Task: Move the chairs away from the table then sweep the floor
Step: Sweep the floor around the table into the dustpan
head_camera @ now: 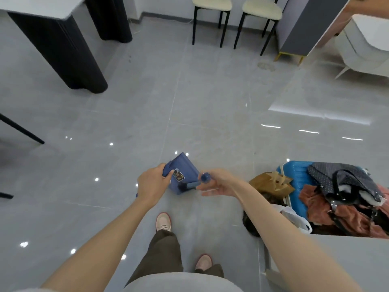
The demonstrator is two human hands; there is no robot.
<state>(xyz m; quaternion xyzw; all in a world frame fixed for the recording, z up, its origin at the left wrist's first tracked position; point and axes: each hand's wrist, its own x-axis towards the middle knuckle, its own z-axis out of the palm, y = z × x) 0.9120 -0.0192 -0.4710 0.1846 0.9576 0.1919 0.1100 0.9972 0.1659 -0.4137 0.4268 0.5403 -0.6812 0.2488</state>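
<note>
Currently: left hand [152, 184] is curled round the top edge of the blue dustpan [185, 171], which hangs low over the floor [189, 91]. Right hand [216, 183] is at the knob end of the broom [189, 185]; it is blurred, so I cannot tell whether it grips. Two chairs [212, 3] stand by the far wall, well apart from the table [42, 7]. Judgement: chairs look cleared, sweeping is about to begin. Secure the broom handle first, set the pan flat, and sweep outward from the table legs, keeping off the suitcase [294, 182] and its clothes.
</note>
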